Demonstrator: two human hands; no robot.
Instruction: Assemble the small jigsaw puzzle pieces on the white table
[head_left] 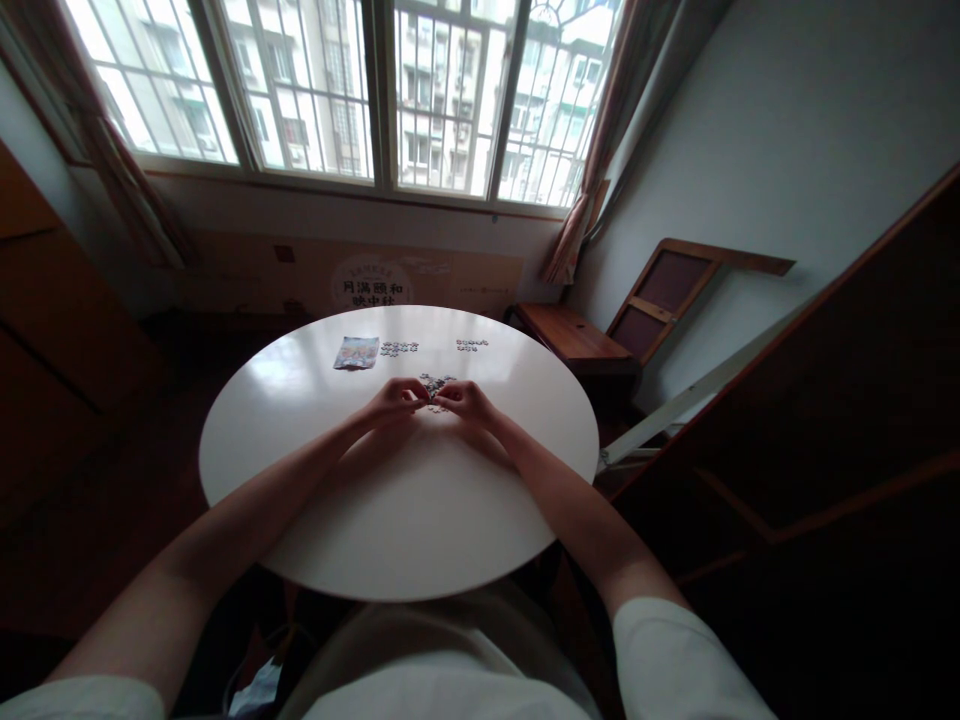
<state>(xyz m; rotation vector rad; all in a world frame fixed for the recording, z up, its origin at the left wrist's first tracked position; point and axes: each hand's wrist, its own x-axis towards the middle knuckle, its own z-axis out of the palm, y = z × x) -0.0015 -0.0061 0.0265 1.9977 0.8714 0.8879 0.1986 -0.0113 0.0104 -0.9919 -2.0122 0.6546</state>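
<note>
Both of my hands rest near the middle of a round white table (300,430). My left hand (393,400) and my right hand (461,398) have their fingers curled and pinched together over a small heap of dark puzzle pieces (435,384). The fingertips of both hands meet at the near edge of the heap. What each pinch holds is too small to make out. Farther back lie a small printed picture card (356,352) and two little groups of joined pieces (398,348) (471,345).
A large barred window (360,90) fills the far wall, with curtains at each side. A wooden bench (574,337) and a leaning wooden frame (675,290) stand at the right. Dark wooden furniture (847,420) rises close on the right, and a cabinet (52,330) stands on the left.
</note>
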